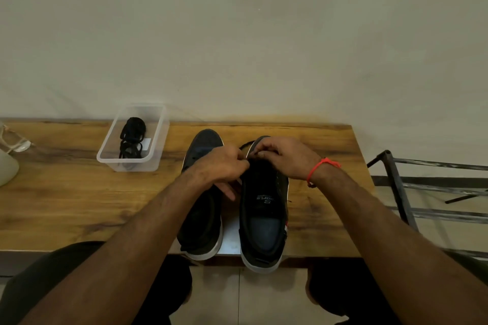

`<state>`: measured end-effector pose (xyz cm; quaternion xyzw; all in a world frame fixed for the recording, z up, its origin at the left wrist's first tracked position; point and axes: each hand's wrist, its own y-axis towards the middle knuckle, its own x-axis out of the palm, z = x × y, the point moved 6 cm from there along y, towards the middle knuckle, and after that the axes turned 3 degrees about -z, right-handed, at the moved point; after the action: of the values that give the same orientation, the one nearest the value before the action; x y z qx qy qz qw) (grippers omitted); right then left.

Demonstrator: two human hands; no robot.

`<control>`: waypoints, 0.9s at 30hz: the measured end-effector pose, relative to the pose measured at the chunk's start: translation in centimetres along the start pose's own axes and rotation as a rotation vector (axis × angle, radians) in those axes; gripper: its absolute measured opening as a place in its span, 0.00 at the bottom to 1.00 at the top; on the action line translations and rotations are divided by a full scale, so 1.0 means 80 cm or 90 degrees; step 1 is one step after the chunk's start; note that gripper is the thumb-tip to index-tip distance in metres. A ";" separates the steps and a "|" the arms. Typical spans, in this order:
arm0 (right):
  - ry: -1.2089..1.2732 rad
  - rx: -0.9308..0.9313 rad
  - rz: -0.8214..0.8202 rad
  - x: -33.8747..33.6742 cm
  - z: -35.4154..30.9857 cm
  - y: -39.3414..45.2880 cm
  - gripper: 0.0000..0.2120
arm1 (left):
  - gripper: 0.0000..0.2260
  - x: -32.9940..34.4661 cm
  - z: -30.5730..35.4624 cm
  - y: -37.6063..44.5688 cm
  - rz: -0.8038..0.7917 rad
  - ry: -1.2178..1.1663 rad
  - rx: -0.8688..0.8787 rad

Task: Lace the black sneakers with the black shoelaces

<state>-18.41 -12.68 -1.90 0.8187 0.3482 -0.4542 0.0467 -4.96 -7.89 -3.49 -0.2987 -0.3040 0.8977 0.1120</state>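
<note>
Two black sneakers with white soles stand side by side on the wooden table, toes pointing away from me. Over the toe end of the right sneaker (264, 208), my left hand (224, 166) and my right hand (280, 157) meet and pinch a black shoelace (247, 144) at the front eyelets. A loop of that lace curves past the shoe's tip. My left forearm partly covers the left sneaker (203, 219). A second bundled black shoelace (132, 140) lies in a clear plastic box (155, 158) at the back left.
The wooden table (66, 206) stands against a plain wall. A pale rounded object (8, 169) sits at the far left edge. A metal rack (427, 192) stands right of the table. Both sneaker heels overhang the table's front edge above my knees.
</note>
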 end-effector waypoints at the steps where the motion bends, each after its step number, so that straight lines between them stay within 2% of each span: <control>1: -0.030 0.008 0.000 -0.002 0.002 -0.001 0.11 | 0.08 -0.003 -0.002 0.001 -0.005 -0.022 -0.001; 4: -0.070 0.003 -0.006 0.000 0.006 -0.004 0.11 | 0.09 -0.005 -0.008 0.001 -0.021 -0.049 -0.006; 8: -0.055 -0.051 0.082 -0.002 -0.005 -0.003 0.12 | 0.09 -0.002 -0.008 0.001 -0.037 -0.073 -0.014; 10: -0.056 -0.062 0.084 0.005 -0.007 0.001 0.12 | 0.10 -0.002 -0.007 -0.002 -0.044 -0.089 -0.014; 15: -0.026 0.047 0.132 0.018 0.011 0.009 0.05 | 0.10 -0.003 -0.010 -0.001 -0.051 -0.116 -0.010; 22: -0.080 0.059 0.110 0.024 0.007 0.012 0.06 | 0.18 -0.003 -0.009 0.000 -0.050 -0.127 -0.007; 27: -0.015 0.044 0.088 0.023 0.007 0.017 0.02 | 0.21 -0.003 -0.011 0.004 -0.049 -0.123 0.001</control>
<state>-17.34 -12.91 -4.00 0.8364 0.2746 -0.4714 0.0540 -4.20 -7.79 -4.11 -0.1989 -0.3238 0.9176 0.1169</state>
